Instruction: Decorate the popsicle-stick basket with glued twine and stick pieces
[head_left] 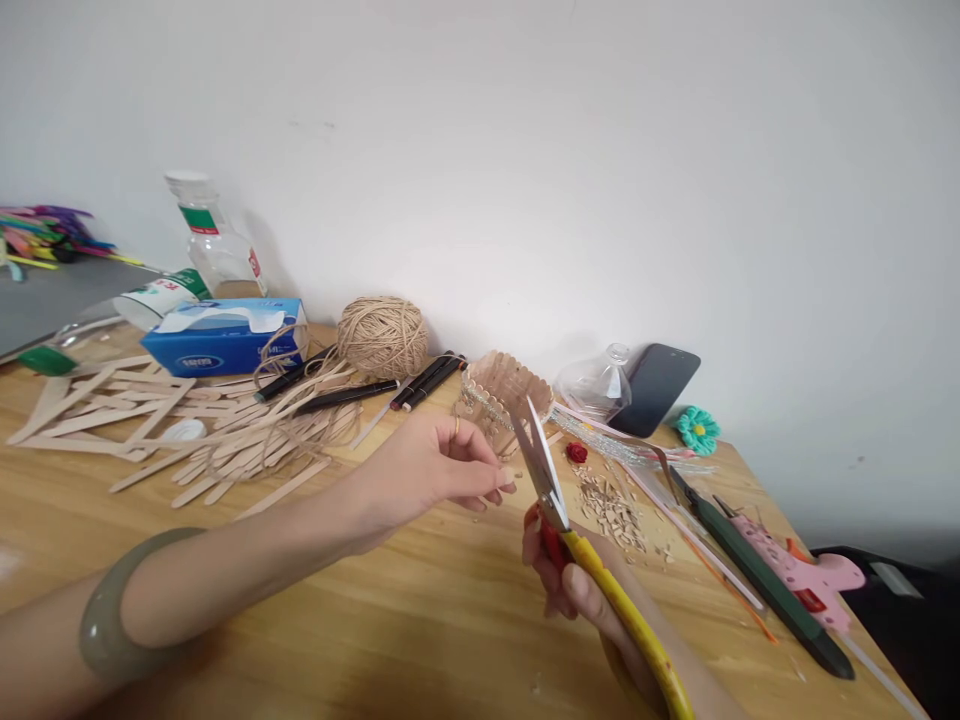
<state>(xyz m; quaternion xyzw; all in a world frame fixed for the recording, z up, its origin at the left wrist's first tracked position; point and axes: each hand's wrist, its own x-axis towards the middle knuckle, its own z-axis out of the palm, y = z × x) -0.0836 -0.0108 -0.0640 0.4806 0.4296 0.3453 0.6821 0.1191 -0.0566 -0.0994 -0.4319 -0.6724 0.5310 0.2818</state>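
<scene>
My right hand (559,575) grips a pair of scissors (556,505) with yellow and red handles. Their blades point up and stand slightly apart. To their left, my left hand (461,470) has thumb and fingertips pinched together; whatever is between them is too small to make out. Behind both hands sits a small scalloped wooden piece (504,385) built of craft-stick bits, with a beaded trim. A red rose ornament (577,452) and a scatter of tiny wood chips (615,510) lie just right of the blades.
Craft sticks (217,450), a blue tissue pack (225,338), a twine ball (383,337) and black markers (435,380) spread across the left. Toward the right edge are a phone (656,388), a teal flower (697,430), a dark green tool (765,570) and a pink glue gun (799,575).
</scene>
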